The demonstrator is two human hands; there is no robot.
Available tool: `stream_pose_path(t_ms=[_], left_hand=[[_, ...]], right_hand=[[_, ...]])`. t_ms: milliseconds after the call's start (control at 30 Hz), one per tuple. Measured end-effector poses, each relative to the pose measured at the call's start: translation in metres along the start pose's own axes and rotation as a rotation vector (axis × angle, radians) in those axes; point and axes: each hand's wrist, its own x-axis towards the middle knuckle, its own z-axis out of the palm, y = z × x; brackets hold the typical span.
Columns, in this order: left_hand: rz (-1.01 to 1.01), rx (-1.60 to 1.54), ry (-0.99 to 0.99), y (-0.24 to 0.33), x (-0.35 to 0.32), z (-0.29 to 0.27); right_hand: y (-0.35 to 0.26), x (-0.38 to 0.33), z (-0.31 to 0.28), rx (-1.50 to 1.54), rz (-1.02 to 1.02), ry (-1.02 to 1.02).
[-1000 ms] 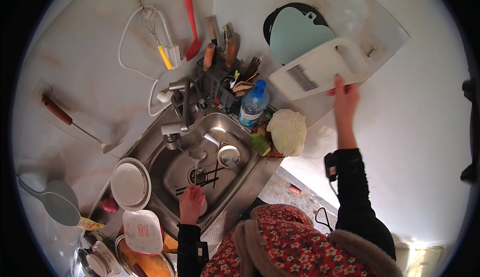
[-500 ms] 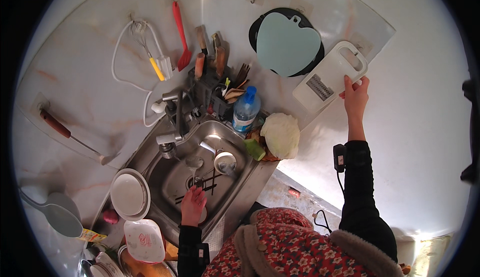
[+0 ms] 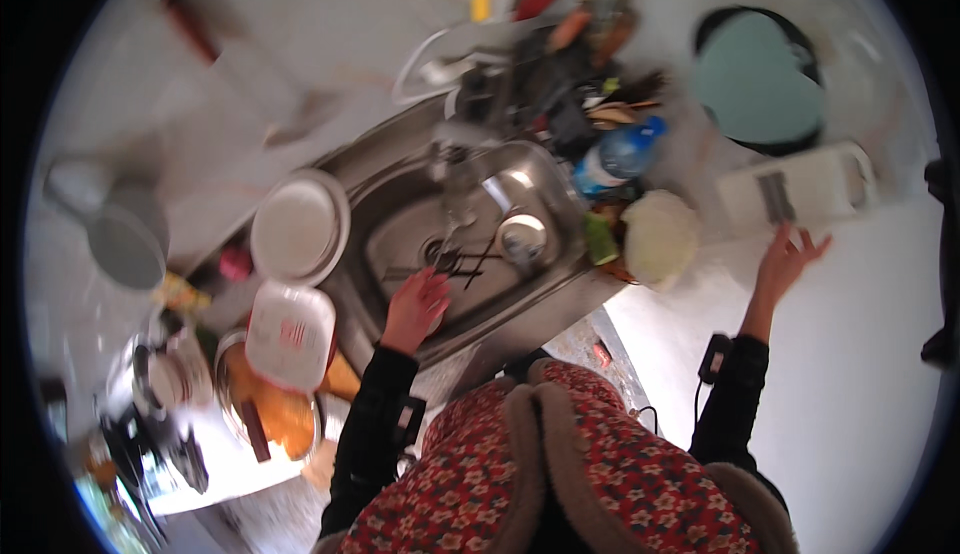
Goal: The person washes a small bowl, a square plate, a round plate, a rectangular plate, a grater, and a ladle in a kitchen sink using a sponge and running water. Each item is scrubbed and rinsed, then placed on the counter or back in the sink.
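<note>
My left hand [image 3: 415, 309] is over the near side of the metal sink [image 3: 375, 209], below a stream of water [image 3: 457, 204] from the tap. Its fingers look stretched out, though blurred, and a pale rim of something shows partly hidden beneath it. Inside the sink are a small white pan-like vessel [image 3: 521, 239] with a handle and dark chopsticks [image 3: 481, 265] near the drain. My right hand [image 3: 786, 266] is open, fingers apart and holding nothing. Just beyond its fingertips a white grater [image 3: 745, 192] with a handle hole hangs against the wall.
Right of the sink stand a blue-capped bottle [image 3: 622, 157], a green vegetable piece [image 3: 601, 239] and a pale cabbage [image 3: 661, 241]. White plates [image 3: 285, 226] and a square dish [image 3: 291, 334] are stacked at left. A heart-shaped board [image 3: 758, 79] hangs on the wall.
My right hand has let go of the grater, which now hangs on the wall, and has drawn back. The view has turned, shifting the sink rightward. My left hand remains over the sink.
</note>
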Motion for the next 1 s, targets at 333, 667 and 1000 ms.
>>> stream_pose_path(t_ms=[333, 667, 1000], left_hand=[[0.002, -0.061, 0.248, -0.012, -0.012, -0.008], [0.088, -0.05, 0.435, -0.02, -0.024, -0.017], [0.195, 1.436, 0.739, -0.057, 0.025, -0.064]], right_hand=[[-0.03, -0.129, 0.096, 0.122, -0.62, -0.508], [-0.046, -0.268, 0.237, 0.228, -0.567, -1.717], [0.041, -0.308, 0.291, -0.339, -0.991, -1.618]])
